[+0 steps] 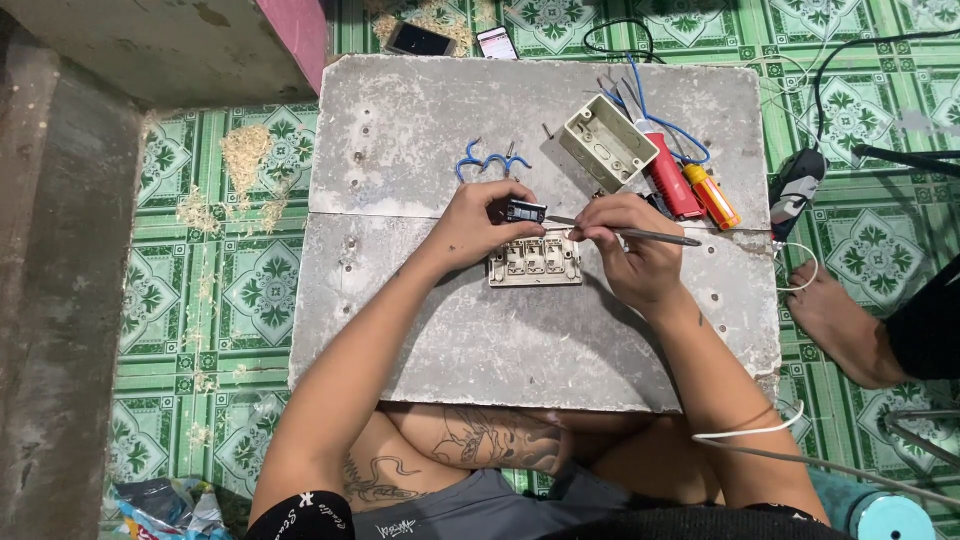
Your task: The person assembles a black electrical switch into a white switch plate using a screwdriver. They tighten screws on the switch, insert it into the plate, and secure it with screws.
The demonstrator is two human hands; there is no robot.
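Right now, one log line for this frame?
left hand: holds black switch module | right hand: screwdriver tip at module | switch plate: on slab

This looks like a home floor turned makeshift workshop. Green patterned floor tiles [250, 290] run underfoot, scattered with sawdust [245, 150]. A rough grey concrete slab [420, 110] lies on them as a low table, carrying a cream junction box [607, 143], red and orange screwdrivers [690, 185] and blue wire offcuts [490, 160]. Two phones [455, 42] lie on the tiles, and a bare foot [835, 320] rests nearby.
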